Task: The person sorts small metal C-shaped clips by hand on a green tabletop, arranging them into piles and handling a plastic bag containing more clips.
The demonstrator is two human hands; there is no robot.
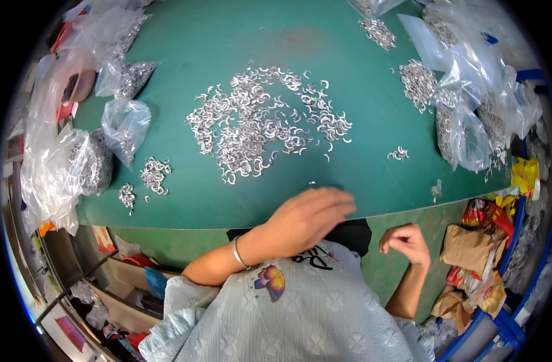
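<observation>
A wide heap of small silvery curved metal pieces (246, 123) lies spread on the green tabletop (324, 187). Over the near table edge my left hand (315, 218) reaches across to the right, fingers stretched out and slightly blurred, with nothing seen in them. One loose metal piece (312, 183) lies just beyond its knuckles. My right hand (409, 242) is off the table, past the near edge, its fingers curled in; whatever they may hold is hidden. A small group of the same pieces (398, 153) lies apart on the right.
Clear plastic bags of metal pieces stand along the left (95, 163) and right (490, 120) sides. Two little piles (155, 175) lie at the near left. Drawers (122, 280) are below left; brown paper bags (472, 247) on a blue-framed rack are below right.
</observation>
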